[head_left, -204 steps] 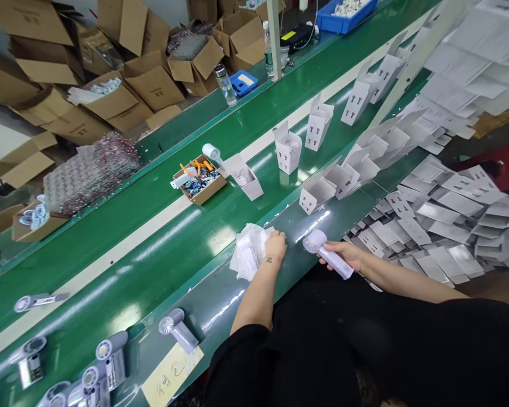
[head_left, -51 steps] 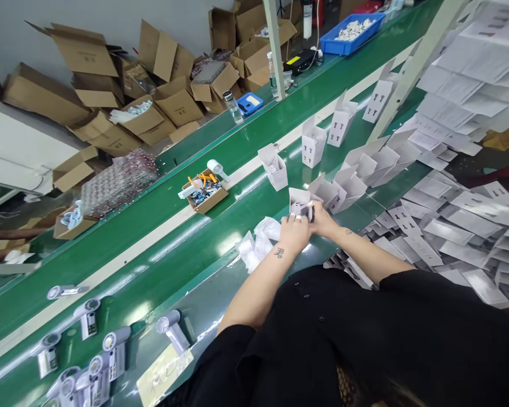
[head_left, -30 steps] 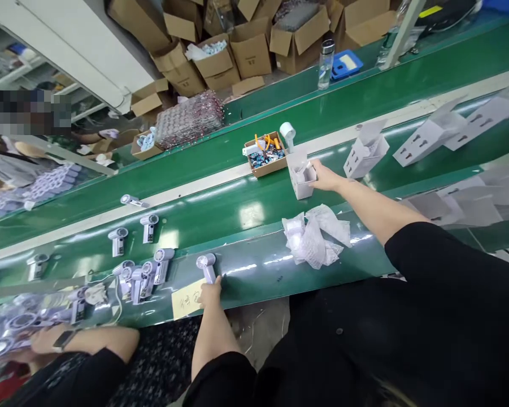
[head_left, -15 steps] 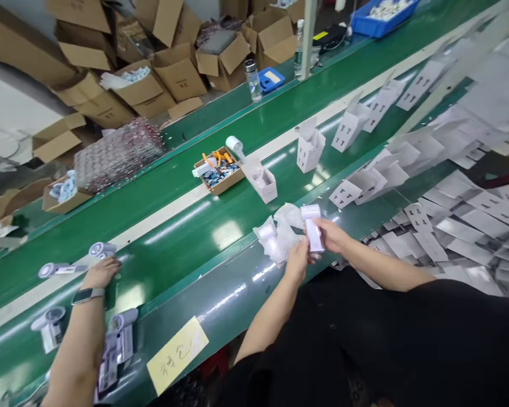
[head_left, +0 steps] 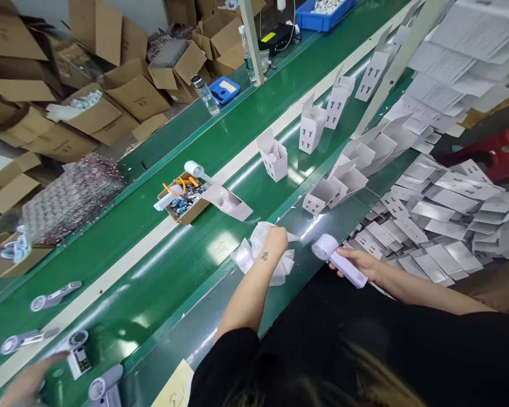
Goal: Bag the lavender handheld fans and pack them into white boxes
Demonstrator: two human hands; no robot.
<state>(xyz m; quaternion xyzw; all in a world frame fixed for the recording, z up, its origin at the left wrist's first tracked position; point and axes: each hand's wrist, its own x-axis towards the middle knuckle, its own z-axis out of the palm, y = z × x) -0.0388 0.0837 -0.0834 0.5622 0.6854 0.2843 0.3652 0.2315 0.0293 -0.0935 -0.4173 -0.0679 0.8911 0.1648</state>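
My right hand [head_left: 358, 263] grips the handle of a pale purple, hair-dryer-shaped handheld device [head_left: 347, 268], its round barrel head pointing left. Over the pile of clear plastic bags [head_left: 283, 265] on the near ledge, my left hand [head_left: 276, 240] is closed, pinching one bag whose edge pokes out to the right. Its fingertips are mostly hidden behind the hand. An open white box [head_left: 233, 204] lies tilted on the green belt just beyond the bags.
A carton of small parts [head_left: 190, 206] sits on the belt. Several open white boxes [head_left: 274, 158] stand farther along, and others line the ledge [head_left: 317, 195]. At lower left, a co-worker's blurred hand [head_left: 34, 379] is near similar devices [head_left: 78, 359]. A post [head_left: 400, 68] rises at right.
My right hand has carried the device right and towards me, away from my left hand. My left hand has let go of it and moved onto the bags. The view has shifted.
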